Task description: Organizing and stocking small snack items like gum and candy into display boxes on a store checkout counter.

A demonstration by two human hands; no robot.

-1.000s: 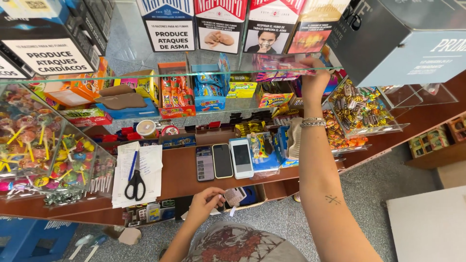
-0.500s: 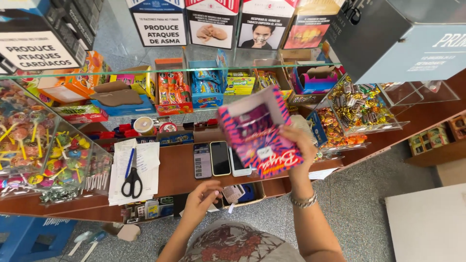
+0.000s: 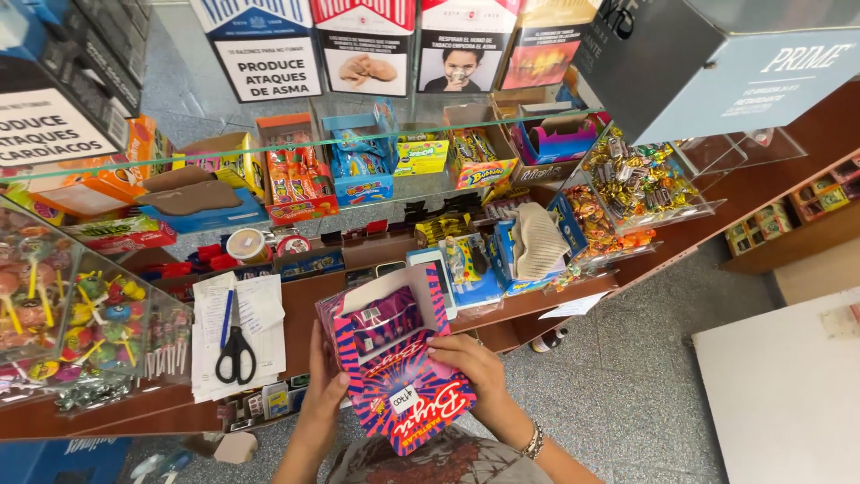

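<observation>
Both hands grip a pink, zigzag-patterned cardboard display box of sweets (image 3: 394,363) below the wooden counter's front edge (image 3: 296,309), left hand (image 3: 324,394) fingers curled on its side, right hand (image 3: 470,363) fingers pressing its front, steadying it upright.

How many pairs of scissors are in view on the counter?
1. The scissors lie on the papers on the counter, left of the pink box that both hands hold. Others may be hidden.

Candy box (image 3: 394,376): glossy printed cardboard, pink and blue, holding shiny foil packs. Table (image 3: 305,314): smooth polished brown wood. Shelf (image 3: 224,154): clear glass. Scissors (image 3: 236,345): matt black plastic handles, lying on white paper sheets (image 3: 260,309). Floor (image 3: 627,394): speckled grey stone, matt.
</observation>
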